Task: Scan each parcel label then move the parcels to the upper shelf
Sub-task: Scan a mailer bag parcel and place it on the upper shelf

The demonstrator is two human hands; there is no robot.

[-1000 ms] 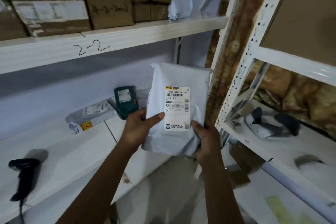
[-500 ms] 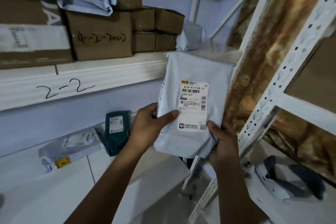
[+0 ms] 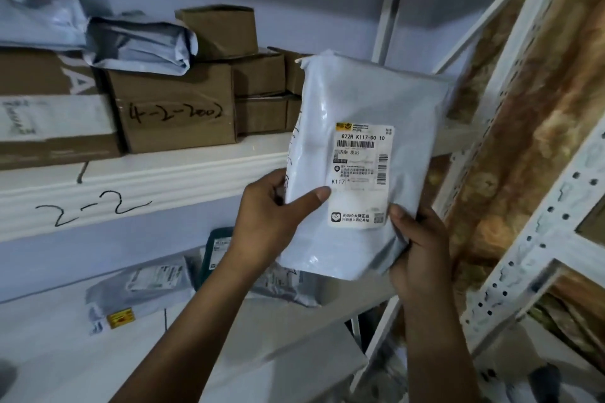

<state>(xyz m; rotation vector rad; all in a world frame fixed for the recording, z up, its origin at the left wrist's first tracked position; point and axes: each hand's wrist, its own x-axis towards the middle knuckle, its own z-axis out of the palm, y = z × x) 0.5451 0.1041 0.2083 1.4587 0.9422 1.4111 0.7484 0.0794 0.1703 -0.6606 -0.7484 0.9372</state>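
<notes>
Poly-mailer parcel stands upright, left hand pinching its left edge, thumb on its front, right hand gripping its lower right corner, in front of the upper shelf, whose cardboard boxes sit further left.

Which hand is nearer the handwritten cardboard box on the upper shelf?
Left. The left hand, gripping the parcel, sits below-right of the box; the right hand holds the parcel's lower-right corner.
</notes>
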